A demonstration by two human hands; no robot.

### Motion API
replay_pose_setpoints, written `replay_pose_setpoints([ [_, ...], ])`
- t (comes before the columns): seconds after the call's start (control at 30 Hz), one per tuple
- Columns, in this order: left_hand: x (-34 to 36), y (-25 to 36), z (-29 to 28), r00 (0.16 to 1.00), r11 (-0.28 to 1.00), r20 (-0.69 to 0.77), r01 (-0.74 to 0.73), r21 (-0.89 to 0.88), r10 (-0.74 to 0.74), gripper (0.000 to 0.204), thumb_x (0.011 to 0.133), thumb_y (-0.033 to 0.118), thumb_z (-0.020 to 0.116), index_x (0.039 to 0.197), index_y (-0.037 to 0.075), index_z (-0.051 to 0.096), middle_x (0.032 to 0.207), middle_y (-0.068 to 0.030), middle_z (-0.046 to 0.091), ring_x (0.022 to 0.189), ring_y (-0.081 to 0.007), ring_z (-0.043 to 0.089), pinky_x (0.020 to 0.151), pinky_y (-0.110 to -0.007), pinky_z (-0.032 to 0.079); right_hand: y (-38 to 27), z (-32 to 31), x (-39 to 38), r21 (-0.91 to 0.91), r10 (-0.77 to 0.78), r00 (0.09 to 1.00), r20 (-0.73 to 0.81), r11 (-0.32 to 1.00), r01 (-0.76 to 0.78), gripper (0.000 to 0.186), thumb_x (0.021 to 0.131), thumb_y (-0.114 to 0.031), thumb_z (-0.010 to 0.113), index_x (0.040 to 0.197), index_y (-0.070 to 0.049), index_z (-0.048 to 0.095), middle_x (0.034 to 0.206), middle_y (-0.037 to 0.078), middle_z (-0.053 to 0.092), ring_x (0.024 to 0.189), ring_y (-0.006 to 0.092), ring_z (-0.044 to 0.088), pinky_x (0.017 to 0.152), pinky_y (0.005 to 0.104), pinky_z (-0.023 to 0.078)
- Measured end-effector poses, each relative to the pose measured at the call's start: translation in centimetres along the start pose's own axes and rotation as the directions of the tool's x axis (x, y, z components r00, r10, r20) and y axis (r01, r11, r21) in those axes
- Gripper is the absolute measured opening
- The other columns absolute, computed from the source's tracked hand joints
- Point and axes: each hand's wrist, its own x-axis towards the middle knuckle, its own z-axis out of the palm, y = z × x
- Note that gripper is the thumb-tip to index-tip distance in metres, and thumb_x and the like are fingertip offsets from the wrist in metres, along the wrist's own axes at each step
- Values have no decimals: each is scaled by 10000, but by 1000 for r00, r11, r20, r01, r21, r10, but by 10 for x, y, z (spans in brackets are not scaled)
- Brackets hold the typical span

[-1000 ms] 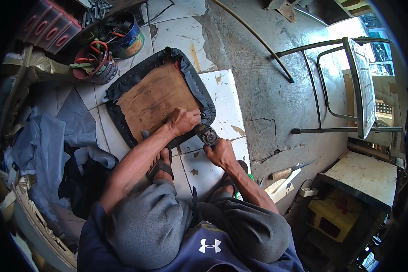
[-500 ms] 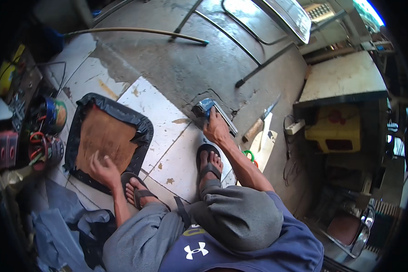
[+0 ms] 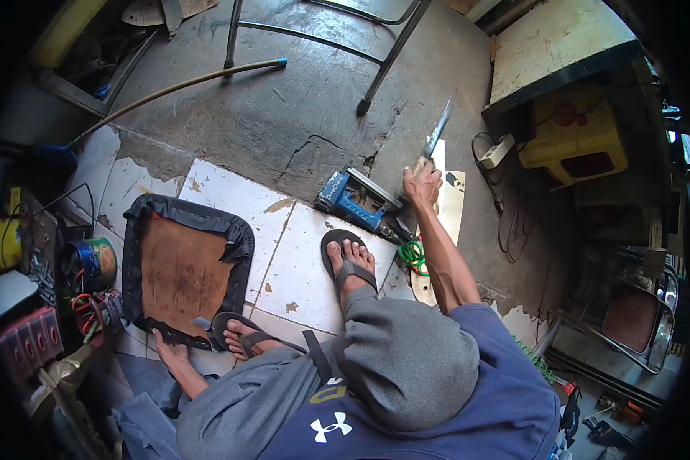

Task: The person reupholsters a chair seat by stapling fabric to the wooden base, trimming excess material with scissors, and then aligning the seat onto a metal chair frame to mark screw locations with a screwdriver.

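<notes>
A square wooden seat board (image 3: 178, 270) wrapped in black vinyl (image 3: 238, 239) lies on the floor tiles at the left. My left hand (image 3: 169, 355) rests flat against its near edge, fingers touching the black cover. A blue staple gun (image 3: 354, 202) lies on the floor ahead of my right sandalled foot (image 3: 349, 259). Just right of it, my right hand (image 3: 423, 184) is closed around the handle of a long flat metal blade (image 3: 439, 129) that points away from me. A green coiled hose (image 3: 412, 253) trails from the gun beside my right forearm.
Metal chair legs (image 3: 383, 65) and a long rod (image 3: 184, 84) stand on cracked concrete ahead. A wooden table (image 3: 560, 46), yellow stool (image 3: 571, 138) and power strip (image 3: 497, 151) are at the right. Tins, wires and red boxes (image 3: 31, 337) crowd the left.
My right hand has left the blue staple gun on the floor and moved right onto the blade's handle. My left hand slid from the board's face to its near edge.
</notes>
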Motion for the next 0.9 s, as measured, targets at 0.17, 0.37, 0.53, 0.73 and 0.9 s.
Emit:
replay_pose_setpoints([
  [0.17, 5, 28, 48, 956, 951, 190, -257, 173, 223, 439, 987, 336, 687, 1318, 62, 597, 1246, -48, 628, 1155, -195, 579, 1054, -362, 441, 14, 1, 5, 16, 18, 982, 186, 1000, -21, 703, 887, -510, 663, 1347, 7, 540, 1327, 287, 546, 1237, 441, 562, 1032, 512, 466],
  [0.37, 32, 59, 127, 826, 842, 434, -487, 231, 359, 233, 1020, 234, 636, 1178, 64, 619, 1083, -20, 650, 990, -152, 615, 902, -318, 507, 161, -7, -12, -272, -104, 885, 453, 930, 248, 454, 787, -196, 702, 1154, 51, 600, 1089, 322, 681, 1049, 451, 672, 912, 494, 530],
  [0.53, 4, 142, 178, 766, 660, 526, -615, 431, 370, 415, 993, 242, 679, 1321, 10, 572, 1159, -67, 646, 1041, -149, 601, 907, -284, 467, 133, -26, -71, -177, -272, 886, 376, 917, 357, 391, 863, -204, 717, 1173, -9, 578, 1042, 282, 664, 976, 403, 681, 850, 483, 542],
  [0.73, 8, 146, 293, 522, -174, 734, -751, 637, 433, 523, 912, 311, 694, 1387, 112, 602, 1237, -193, 694, 1115, -391, 660, 977, -423, 502, 173, -16, -85, -79, -224, 872, 435, 955, 285, 475, 862, -200, 790, 1218, -33, 524, 1054, 194, 688, 969, 363, 697, 846, 452, 538],
  [0.9, -57, -23, 308, 296, -180, 812, -883, 434, 503, 361, 906, 209, 656, 1215, 24, 638, 1114, -230, 633, 1091, -421, 577, 980, -502, 447, 190, -15, -69, 24, -181, 814, 552, 979, 201, 403, 990, -290, 554, 1333, -78, 542, 1074, 190, 668, 921, 276, 643, 765, 456, 536],
])
